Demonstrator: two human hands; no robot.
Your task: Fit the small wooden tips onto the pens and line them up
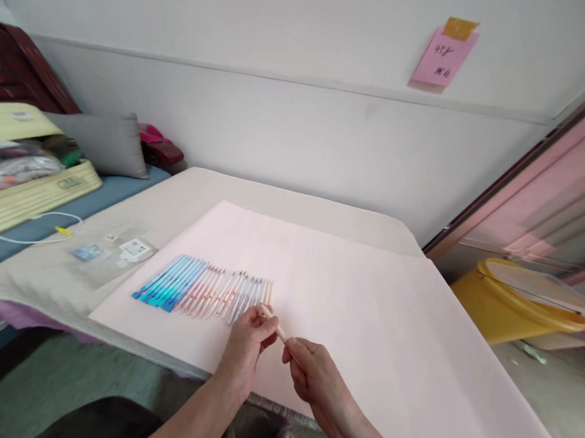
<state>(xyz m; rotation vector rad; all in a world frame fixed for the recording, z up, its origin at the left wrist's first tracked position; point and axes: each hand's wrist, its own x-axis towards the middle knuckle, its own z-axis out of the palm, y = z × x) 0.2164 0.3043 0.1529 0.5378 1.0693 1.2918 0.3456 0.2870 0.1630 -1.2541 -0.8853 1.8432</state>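
A row of several pens [202, 291] lies side by side on a large pale pink sheet [366, 304] spread over the table; the left ones are blue, the rest pale pink and white. Just right of the row, near the table's front edge, both hands hold one cream-coloured pen [276, 324] between them. My left hand [248, 346] pinches its upper end. My right hand [312, 374] pinches its lower end.
An empty clear packet with small labels [114, 253] lies on the beige tablecloth left of the sheet. Further left are a white cable [41, 228], a yellow case [28, 194] and a grey pillow [107, 143]. A yellow tub [507, 307] stands on the floor at right.
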